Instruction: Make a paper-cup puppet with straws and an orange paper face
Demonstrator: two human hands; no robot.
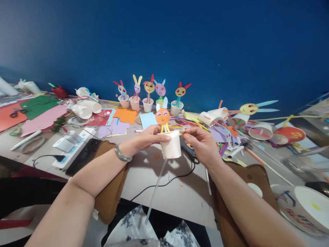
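Note:
My left hand [151,137] is closed round the rim of a white paper cup [171,147]. From the cup rises a puppet with a round orange paper face [162,116] and pale blue ears, on yellow and white stems. A thin translucent stick [156,190] slants down from under the cup's base. At the right of the rim, my right hand [199,140] pinches something small, partly orange, whose kind is hidden by the fingers. Behind my right hand's fingertips lies a black tool [189,152] with a cable.
Several finished cup puppets [148,107] stand along the blue wall. A white power strip [74,147], coloured paper [125,115] and scissors [17,112] lie leftward. To the right are tipped cups [260,131], pipe cleaners and a large white tub [303,206]. A black cable [164,185] crosses the table.

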